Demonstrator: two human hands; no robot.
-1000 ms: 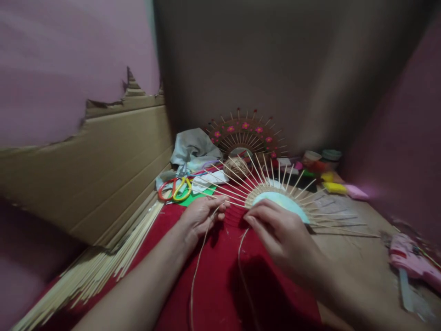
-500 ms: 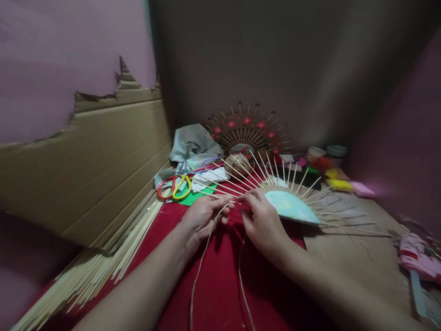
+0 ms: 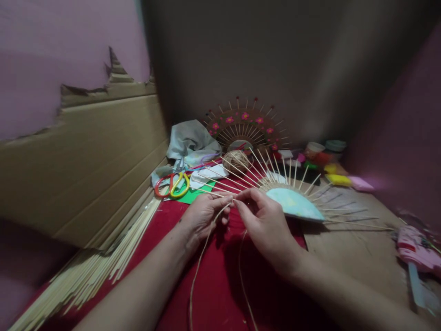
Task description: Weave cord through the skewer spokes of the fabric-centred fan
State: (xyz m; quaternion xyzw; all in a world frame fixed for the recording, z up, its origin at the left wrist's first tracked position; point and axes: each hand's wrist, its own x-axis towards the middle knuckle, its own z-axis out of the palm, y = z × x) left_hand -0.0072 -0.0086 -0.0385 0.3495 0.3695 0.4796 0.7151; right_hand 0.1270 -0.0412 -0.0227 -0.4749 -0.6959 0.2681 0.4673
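A half-round fan shape with a pale blue base [image 3: 294, 203] lies ahead of me, thin wooden sticks [image 3: 263, 164] spreading out from its woven twine edge. My left hand [image 3: 206, 214] pinches a strand of twine [image 3: 203, 257] by the end of the lowest left stick. Thumb and fingertips of my right hand [image 3: 260, 220] are closed at the same spot, meeting the left fingertips on the twine. Both lengths of twine hang down toward me over the red cloth [image 3: 217, 294]. My fingers hide the exact point where twine and stick meet.
Scissors [image 3: 172, 185] with red and yellow handles lie left, beside a bundle of sticks [image 3: 99, 271]. Behind stand a twine ball [image 3: 236, 161] and a flowered fan [image 3: 244, 120]. A cardboard panel [image 3: 113, 170] borders the left; a pink glue gun [image 3: 416, 248] lies right.
My right hand has moved left from beside the blue base to meet my left fingertips. The fan shape has shifted slightly right in view, and my left hand keeps its pinch.
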